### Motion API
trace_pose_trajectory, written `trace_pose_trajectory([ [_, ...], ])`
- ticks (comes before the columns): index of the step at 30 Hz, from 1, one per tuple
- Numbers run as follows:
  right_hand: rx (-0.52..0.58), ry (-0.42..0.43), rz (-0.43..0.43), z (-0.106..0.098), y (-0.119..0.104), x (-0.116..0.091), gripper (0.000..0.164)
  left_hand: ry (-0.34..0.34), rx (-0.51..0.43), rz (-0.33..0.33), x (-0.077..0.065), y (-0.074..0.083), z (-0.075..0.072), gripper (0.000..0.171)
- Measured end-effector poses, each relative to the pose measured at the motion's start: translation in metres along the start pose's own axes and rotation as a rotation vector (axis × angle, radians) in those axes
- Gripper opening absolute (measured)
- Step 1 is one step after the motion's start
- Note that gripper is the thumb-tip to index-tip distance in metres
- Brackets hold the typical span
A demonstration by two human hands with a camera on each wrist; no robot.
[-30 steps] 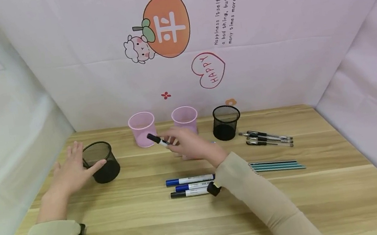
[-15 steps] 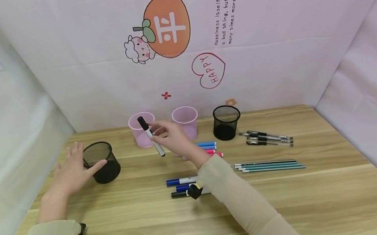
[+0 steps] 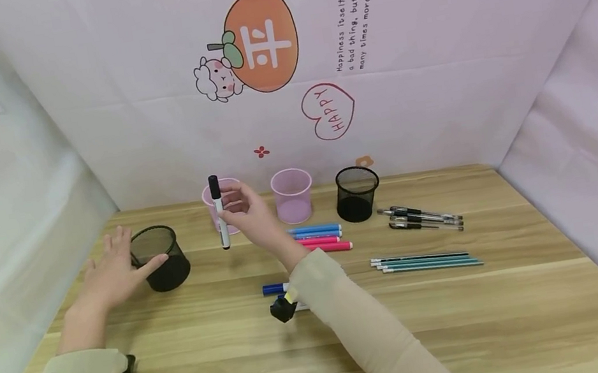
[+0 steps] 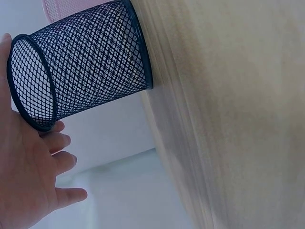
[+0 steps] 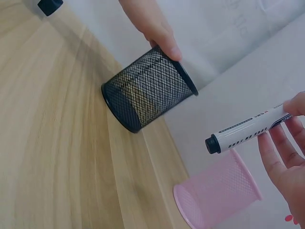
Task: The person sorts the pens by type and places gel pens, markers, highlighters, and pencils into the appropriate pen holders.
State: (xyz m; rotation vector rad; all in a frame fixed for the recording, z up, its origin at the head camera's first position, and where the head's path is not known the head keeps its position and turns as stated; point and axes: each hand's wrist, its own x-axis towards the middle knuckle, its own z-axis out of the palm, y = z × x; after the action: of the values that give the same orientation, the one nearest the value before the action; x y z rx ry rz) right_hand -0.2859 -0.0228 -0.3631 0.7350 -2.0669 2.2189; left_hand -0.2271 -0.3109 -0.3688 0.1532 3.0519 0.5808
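My right hand pinches a whiteboard marker with a white barrel and black cap. The marker stands nearly upright above the table, cap end up, and overlaps the left pink mesh pen cup in the head view. In the right wrist view the marker's black end plug points away from the fingers. On the left, a black mesh pen cup stands upright on the table. My left hand touches its rim, fingers spread and the thumb reaching along the near side.
At the back stand another pink pen cup and a black pen cup. Blue and pink pens, gel pens and pencils lie on the table. Beneath the right forearm are more markers, partly hidden.
My right hand has moved left with the marker, which has turned from slanted to nearly upright, cap up. The blue and pink pens have come into view. The left hand keeps its place.
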Motion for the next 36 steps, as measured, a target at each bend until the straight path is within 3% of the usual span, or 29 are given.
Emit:
trace_pose_trajectory([
  [7,0.12,0.049,-0.003,0.02,-0.001,0.002,0.04,-0.002,-0.006,-0.01,-0.001,0.001,0.0,0.114],
  [13,0.301,0.137,-0.035,0.038,-0.004,0.004,0.034,0.0,-0.002,-0.014,-0.001,0.0,-0.001,0.114],
  [18,0.396,0.201,0.009,0.054,0.0,0.004,0.029,0.003,0.003,-0.017,-0.001,0.001,-0.002,0.115],
  [23,0.332,0.207,0.07,0.067,0.005,0.0,0.022,-0.004,0.004,-0.021,-0.001,0.003,-0.002,0.116],
  [30,0.161,0.134,0.092,0.07,0.006,-0.006,0.021,-0.004,-0.003,-0.018,-0.001,0.002,-0.001,0.115],
  [36,0.152,0.098,0.096,0.069,0.006,-0.008,0.027,-0.009,0.006,-0.019,0.0,0.002,-0.002,0.115],
])
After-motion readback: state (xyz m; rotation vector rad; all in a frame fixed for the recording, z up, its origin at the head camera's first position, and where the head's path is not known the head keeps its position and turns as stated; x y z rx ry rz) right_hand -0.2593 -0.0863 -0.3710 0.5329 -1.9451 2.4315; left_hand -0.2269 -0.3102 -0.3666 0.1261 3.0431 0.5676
